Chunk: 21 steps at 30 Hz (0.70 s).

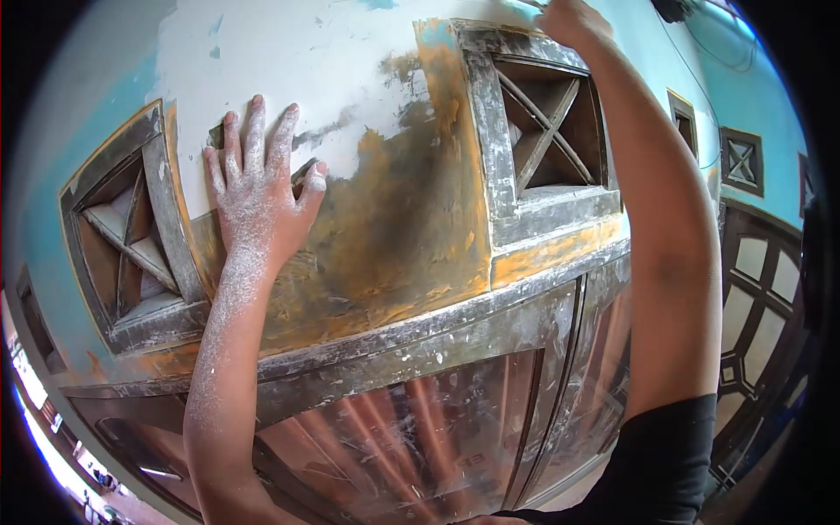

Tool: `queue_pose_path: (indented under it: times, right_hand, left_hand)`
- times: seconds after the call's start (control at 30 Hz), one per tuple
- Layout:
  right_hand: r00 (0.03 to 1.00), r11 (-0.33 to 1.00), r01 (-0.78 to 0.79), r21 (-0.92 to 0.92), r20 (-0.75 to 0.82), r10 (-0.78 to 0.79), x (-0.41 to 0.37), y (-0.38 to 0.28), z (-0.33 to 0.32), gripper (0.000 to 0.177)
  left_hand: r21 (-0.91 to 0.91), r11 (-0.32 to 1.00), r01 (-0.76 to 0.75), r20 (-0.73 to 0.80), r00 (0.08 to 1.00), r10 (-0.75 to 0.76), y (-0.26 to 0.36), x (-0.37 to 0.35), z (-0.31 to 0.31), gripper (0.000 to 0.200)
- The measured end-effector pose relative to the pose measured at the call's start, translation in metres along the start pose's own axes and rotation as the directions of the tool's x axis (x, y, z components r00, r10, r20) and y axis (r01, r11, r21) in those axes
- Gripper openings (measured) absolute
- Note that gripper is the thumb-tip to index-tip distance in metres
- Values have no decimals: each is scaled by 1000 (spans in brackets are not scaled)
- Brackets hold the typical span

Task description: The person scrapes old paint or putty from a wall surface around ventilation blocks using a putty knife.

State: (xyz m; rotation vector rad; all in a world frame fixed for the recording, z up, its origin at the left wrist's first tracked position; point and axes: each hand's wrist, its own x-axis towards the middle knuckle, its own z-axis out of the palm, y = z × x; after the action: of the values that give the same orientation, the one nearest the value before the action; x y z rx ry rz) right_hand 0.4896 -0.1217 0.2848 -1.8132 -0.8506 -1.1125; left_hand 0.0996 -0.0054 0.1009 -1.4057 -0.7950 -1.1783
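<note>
My left hand (256, 179), dusted white along with its forearm, lies flat against the wall (350, 254) with fingers spread. Dark edges show beside its fingertips and thumb; I cannot tell whether they belong to something under the palm. High up at the top edge, my right hand (573, 22) is closed near the upper corner of the right-hand vent frame (481, 114). A thin greyish piece (528, 3) shows at its fingers, mostly cut off by the image edge. White filler (289, 44) covers the upper wall, above bare brown and ochre patches.
A second wooden vent frame (131, 245) with crossed bars is left of my left arm. Below runs a paint-spotted wooden beam (411, 350) over glazed panels (420, 437). At the right are a wooden door (757, 280) and a smaller vent (742, 162) in a turquoise wall.
</note>
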Motion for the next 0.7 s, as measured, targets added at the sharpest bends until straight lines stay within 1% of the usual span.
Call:
queue_pose_path:
  times: [0.07, 0.2, 0.27, 0.3, 0.33, 0.4, 0.47, 0.5, 0.57, 0.6, 0.63, 0.67, 0.7]
  right_hand:
    - [999, 999, 33, 10, 6, -33, 1, -5, -2, 37]
    - [1000, 1000, -10, -20, -18, 10, 3, 26, 13, 36]
    - [997, 999, -41, 0, -71, 41, 14, 33, 28, 35]
    - [998, 1000, 2, 12, -57, -1, 9, 26, 21, 34]
    - [998, 1000, 0, 16, -56, 1, 10, 14, 13, 34]
    - [998, 997, 52, 62, -41, -50, 11, -6, 3, 34]
    - [983, 988, 152, 5, -108, -151, 27, -14, 15, 34]
    - [986, 989, 149, -2, -73, -149, 20, -20, 7, 34]
    - [991, 992, 121, 18, -64, -120, 13, -12, 1, 34]
    - [994, 995, 96, 37, -54, -94, 9, -9, 0, 34]
    - [994, 996, 93, 18, -54, -92, 3, -1, -1, 34]
    - [996, 998, 57, 39, -69, -54, 10, 11, 10, 35]
    - [996, 998, 59, 28, -61, -57, 5, 11, 9, 35]
  left_hand:
    - [-5, 1000, -6, 0, 1000, 6, 0, 0, -1, 67]
    - [2, 1000, -6, -10, 1000, 7, 1, -1, 1, 66]
    - [-4, 1000, 2, -1, 1000, -2, 1, 0, 0, 66]
    - [2, 1000, 1, -5, 1000, -1, 0, 0, -1, 66]
    - [3, 1000, 3, 2, 1000, -3, 0, 0, -2, 66]
    - [-3, 1000, 0, 11, 1000, 0, 2, 0, -2, 66]
    - [-9, 1000, -4, 16, 1000, 4, 0, 0, -1, 69]
    - [-15, 1000, -4, 9, 1000, 4, 0, 1, 0, 69]
    - [-6, 1000, -2, 7, 1000, 2, 1, 1, 0, 68]
    - [2, 1000, 1, 7, 1000, -1, 1, 0, -1, 67]
    - [3, 1000, 3, 9, 1000, -3, 1, 0, -1, 67]
    - [4, 1000, 7, 10, 1000, -7, 0, 0, -1, 67]
    - [4, 1000, 0, -1, 1000, 0, 0, -1, 0, 67]
